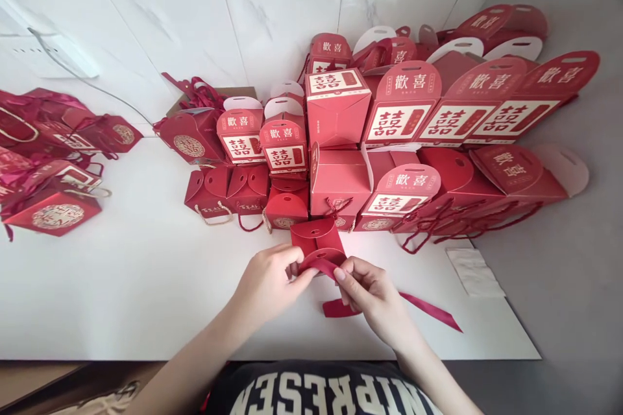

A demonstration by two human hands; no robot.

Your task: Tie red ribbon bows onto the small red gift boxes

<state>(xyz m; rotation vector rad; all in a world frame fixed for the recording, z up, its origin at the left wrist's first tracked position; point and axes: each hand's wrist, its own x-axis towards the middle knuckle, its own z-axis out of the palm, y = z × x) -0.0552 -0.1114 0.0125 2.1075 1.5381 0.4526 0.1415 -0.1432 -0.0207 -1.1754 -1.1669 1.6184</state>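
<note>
A small red gift box with rounded, holed flaps stands on the white table in front of me, its top partly open. My left hand is closed at the box's near flap, pinching a dark red ribbon there. On the other side, my right hand pinches the same ribbon between thumb and fingers, just right of the flap. Loose ribbon ends trail below and to the right of my right hand on the tabletop. My fingers hide part of the near flap and the box's lower front.
Stacked red gift boxes line the wall behind, several with cord handles. More ribboned boxes sit at the far left. A white tissue pack lies at the right near the grey wall. A grey cable hangs from a wall socket.
</note>
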